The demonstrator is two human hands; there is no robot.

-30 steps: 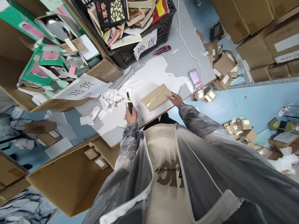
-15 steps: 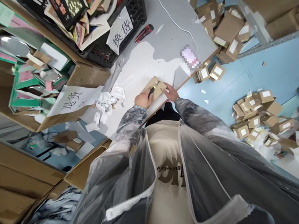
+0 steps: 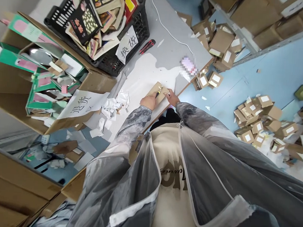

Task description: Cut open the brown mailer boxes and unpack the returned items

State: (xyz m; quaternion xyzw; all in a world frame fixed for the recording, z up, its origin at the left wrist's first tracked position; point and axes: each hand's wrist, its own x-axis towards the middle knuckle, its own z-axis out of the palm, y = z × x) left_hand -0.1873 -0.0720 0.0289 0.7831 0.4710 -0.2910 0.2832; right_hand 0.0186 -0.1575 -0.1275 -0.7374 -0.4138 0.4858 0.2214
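A small brown cardboard box (image 3: 156,88) rests near the edge of the table, between my two hands. My left hand (image 3: 148,101) is closed round a black-and-yellow utility knife (image 3: 158,94), whose tip end lies against the top of the box. Most of its handle is hidden by my fingers. At the box's right end, my right hand (image 3: 172,98) grips the cardboard with thumb and fingers. A second, red-and-black utility knife (image 3: 147,47) lies farther back on the table, out of reach of both hands.
Left stands a big carton (image 3: 98,85) of green-and-pink packages, beside a black crate (image 3: 143,23) of books. Crumpled paper (image 3: 112,108) lies on the table (image 3: 140,75), along with a blurred phone-like object (image 3: 188,65). Small boxes (image 3: 253,110) pile up on the floor at right.
The knife in my left hand has turned and shows less of its handle. My view has shifted, so the crate and carton appear farther right and lower.
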